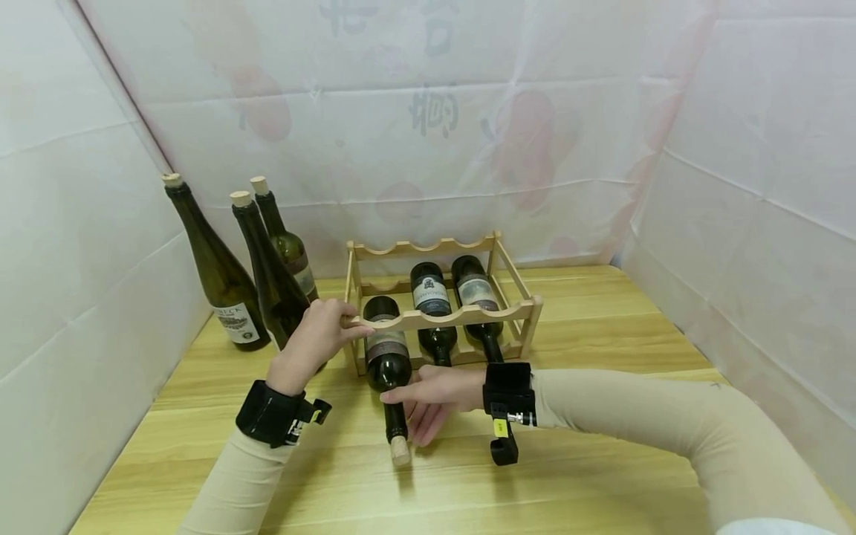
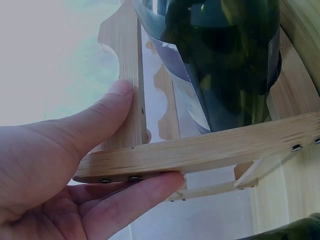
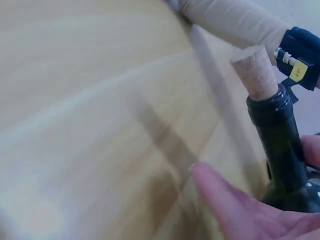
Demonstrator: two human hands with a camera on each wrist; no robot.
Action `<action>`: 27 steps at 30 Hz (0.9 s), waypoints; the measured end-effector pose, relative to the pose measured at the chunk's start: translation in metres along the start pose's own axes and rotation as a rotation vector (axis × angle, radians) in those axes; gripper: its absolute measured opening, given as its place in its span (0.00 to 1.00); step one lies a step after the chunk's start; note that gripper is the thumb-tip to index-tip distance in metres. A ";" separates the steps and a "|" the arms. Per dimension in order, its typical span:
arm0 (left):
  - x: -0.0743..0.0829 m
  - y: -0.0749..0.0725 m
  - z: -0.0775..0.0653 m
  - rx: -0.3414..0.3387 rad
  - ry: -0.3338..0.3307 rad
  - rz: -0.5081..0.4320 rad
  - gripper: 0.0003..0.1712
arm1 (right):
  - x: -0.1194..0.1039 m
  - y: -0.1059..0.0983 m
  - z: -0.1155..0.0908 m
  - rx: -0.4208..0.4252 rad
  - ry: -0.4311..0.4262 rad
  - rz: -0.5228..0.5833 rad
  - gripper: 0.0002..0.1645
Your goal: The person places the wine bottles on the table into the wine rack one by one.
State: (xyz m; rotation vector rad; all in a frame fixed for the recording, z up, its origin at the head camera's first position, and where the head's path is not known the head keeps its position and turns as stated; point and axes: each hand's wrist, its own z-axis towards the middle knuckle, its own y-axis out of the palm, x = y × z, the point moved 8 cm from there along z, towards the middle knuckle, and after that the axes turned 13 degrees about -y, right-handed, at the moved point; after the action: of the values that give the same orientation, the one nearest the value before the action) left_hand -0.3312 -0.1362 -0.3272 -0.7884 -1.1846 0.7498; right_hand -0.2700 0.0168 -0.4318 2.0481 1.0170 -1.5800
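Observation:
A two-tier wooden wine rack (image 1: 421, 321) stands on the table with three dark wine bottles lying in it, necks toward me. My left hand (image 1: 319, 334) holds the rack's top front left corner, thumb on the upper side and fingers beneath, as the left wrist view shows. Under the top front rail, the leftmost bottle (image 1: 390, 368) points its corked neck forward. My right hand (image 1: 446, 394) is at that neck, thumb across it and the other fingers extended beside it. In the right wrist view the cork (image 3: 256, 70) and neck show closely; the bottle's body is mostly hidden there.
Three corked bottles stand upright left of the rack: a labelled green one (image 1: 227, 286), a dark one (image 1: 267, 260) and another behind (image 1: 289, 249). The middle bottle (image 1: 431, 293) and right bottle (image 1: 476, 290) lie in the rack. White cloth walls (image 1: 582, 134) enclose the wooden table (image 1: 588, 319).

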 end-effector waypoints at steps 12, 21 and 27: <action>-0.001 0.001 0.000 -0.002 0.000 0.002 0.12 | 0.004 0.015 0.003 -0.032 0.009 0.224 0.18; 0.000 0.000 0.000 0.005 0.004 0.000 0.14 | 0.000 0.016 0.003 0.023 -0.055 0.160 0.13; 0.001 0.000 0.000 0.007 0.007 -0.001 0.16 | 0.004 0.013 0.006 0.099 -0.072 0.146 0.11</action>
State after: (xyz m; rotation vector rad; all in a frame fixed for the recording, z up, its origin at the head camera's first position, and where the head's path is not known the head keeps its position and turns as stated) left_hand -0.3313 -0.1356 -0.3270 -0.7837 -1.1754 0.7500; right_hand -0.2643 0.0058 -0.4391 2.0617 0.7593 -1.6442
